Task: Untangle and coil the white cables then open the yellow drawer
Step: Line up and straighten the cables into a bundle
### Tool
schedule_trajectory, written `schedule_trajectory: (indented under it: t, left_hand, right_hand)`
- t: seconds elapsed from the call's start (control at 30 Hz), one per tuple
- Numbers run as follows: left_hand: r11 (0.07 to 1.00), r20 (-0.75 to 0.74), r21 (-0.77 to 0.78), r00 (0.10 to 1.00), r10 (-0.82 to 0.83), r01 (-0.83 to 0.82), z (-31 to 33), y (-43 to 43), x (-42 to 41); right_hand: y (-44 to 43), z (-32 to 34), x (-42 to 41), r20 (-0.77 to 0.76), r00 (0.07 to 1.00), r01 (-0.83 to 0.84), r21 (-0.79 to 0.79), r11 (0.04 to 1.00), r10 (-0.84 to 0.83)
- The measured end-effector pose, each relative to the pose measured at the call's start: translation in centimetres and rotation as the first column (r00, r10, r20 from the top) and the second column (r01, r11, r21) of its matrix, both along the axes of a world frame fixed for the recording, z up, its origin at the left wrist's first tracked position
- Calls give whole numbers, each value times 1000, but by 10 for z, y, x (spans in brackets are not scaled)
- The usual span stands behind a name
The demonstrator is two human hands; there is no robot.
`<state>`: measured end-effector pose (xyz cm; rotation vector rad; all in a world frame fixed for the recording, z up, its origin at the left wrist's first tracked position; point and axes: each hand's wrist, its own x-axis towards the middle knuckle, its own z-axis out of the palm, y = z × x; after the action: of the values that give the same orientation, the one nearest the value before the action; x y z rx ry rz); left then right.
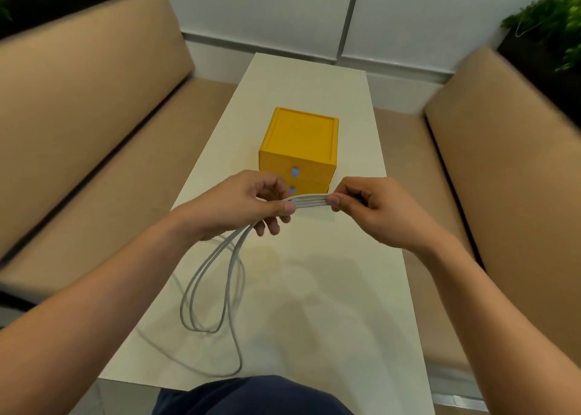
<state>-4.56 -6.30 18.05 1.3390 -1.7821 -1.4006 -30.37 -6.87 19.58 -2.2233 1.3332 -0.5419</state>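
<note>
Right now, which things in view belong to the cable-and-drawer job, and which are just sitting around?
Part of the job:
- white cables, pinched between left hand and right hand, loops hanging to the table
- yellow drawer box, drawers shut

Just there:
- white table
- tan benches on both sides
- plants in the corners

White cable [311, 202] between both hands' fingers [287, 207]

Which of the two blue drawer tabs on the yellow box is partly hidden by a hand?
The lower blue tab; the left hand overlaps it, while the upper blue tab shows fully.
</note>
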Motion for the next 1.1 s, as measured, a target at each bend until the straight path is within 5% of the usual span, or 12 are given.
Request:
schedule_trajectory:
  t: [0.23, 0.43, 0.77, 0.9, 1.0, 1.1]
  left_hand:
    - [999, 33, 42, 999, 1, -2, 1, 3, 5]
    - [994, -201, 96, 979, -38, 58, 18, 7, 4]
    - [996, -56, 47, 996, -70, 73, 22, 2, -7]
    - [999, 61, 35, 998, -12, 10, 20, 7, -8]
    - [1000, 136, -18, 991, -20, 22, 13, 7, -4]
    - [994, 47, -63, 995, -87, 90, 13, 12, 0]
  right_hand:
    - [5, 11, -3, 0, 1000, -23, -25, 999, 23]
    - [-1, 11, -12, 46, 997, -66, 158, 985, 60]
    - [4, 7, 7, -19, 989, -138, 194, 971, 144]
    - [9, 3, 11, 116, 986, -144, 211, 967, 121]
    - [10, -4, 14, -7, 995, -102, 116, 988, 104]
    - [5, -7, 13, -84, 995, -57, 14, 998, 58]
